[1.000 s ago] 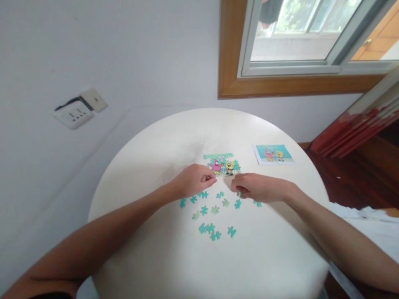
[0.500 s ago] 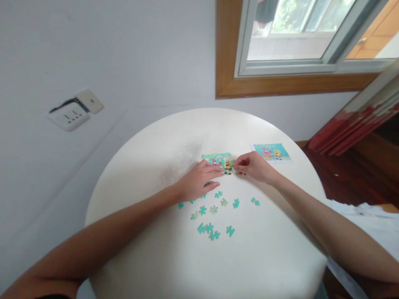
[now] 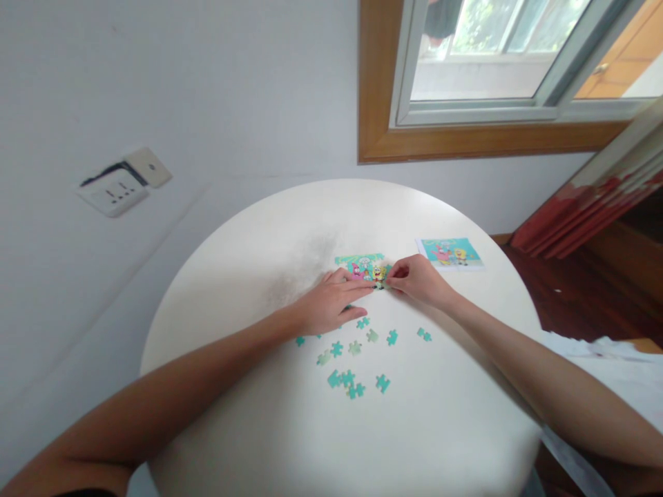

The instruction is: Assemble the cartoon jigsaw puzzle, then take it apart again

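A partly joined cartoon jigsaw puzzle point(image 3: 369, 264) lies near the middle of the white table point(image 3: 269, 428). My left hand point(image 3: 334, 298) rests over its lower left part, fingers stretched out and flat, covering some of it. At the puzzle's right edge my right hand point(image 3: 411, 276) is closed in a pinch on what looks like a puzzle piece, mostly hidden by the fingertips. Several loose teal and pale green puzzle pieces point(image 3: 382, 383) lie scattered on the near side of my hands, a few partly under my left hand.
A printed reference picture point(image 3: 452, 253) with the same cartoon figures lies at the table's right side. Behind the table are a white wall with a socket point(image 3: 114, 193) and a wood-framed window point(image 3: 481, 141). A red and white curtain point(image 3: 570, 214) hangs at right.
My left hand has shifted slightly down over the puzzle. My right hand has moved a little left, its fingertips drawn tighter at the puzzle's right edge. The loose pieces stay put.
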`<state>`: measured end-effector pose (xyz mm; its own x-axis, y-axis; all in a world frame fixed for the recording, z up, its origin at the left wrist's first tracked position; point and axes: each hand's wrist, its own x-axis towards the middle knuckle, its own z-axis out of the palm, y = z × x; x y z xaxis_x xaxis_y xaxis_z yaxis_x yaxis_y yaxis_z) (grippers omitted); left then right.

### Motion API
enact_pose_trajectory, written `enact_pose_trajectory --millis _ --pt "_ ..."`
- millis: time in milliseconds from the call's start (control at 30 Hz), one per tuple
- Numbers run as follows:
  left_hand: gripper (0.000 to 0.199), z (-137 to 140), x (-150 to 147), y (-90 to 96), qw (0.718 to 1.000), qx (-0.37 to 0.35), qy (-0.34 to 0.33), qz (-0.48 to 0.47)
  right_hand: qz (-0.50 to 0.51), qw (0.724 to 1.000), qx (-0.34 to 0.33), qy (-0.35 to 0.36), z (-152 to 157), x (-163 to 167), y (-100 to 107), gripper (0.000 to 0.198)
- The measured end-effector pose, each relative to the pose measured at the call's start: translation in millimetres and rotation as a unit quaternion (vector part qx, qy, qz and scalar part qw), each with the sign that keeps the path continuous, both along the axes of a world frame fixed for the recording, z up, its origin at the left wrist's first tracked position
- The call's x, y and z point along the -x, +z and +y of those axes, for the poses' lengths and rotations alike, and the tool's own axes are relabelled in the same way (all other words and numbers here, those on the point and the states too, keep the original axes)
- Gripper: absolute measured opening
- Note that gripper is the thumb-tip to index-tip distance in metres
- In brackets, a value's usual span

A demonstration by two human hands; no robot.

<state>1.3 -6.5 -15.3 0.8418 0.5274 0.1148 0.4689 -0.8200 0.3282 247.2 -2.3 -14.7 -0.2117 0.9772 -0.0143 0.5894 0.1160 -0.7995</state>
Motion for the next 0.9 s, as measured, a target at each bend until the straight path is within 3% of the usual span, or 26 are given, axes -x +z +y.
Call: enact_pose_trajectory --millis 367,667,900 --pt "0.047 1 1 -1.3 1.0 -0.009 -0.006 0.005 -0.068 0.996 -0.055 -0.008 3 1 -8 0.011" --pt "0.047 1 1 -3.0 1.0 -0.002 0.003 0.003 -0.081 0.995 -0.052 0.001 3 2 -9 0.012" --pt "0.047 1 1 -3.1 1.0 -0.003 0.002 0.01 -0.078 0.991 -0.099 0.047 6 -9 2 0.02"
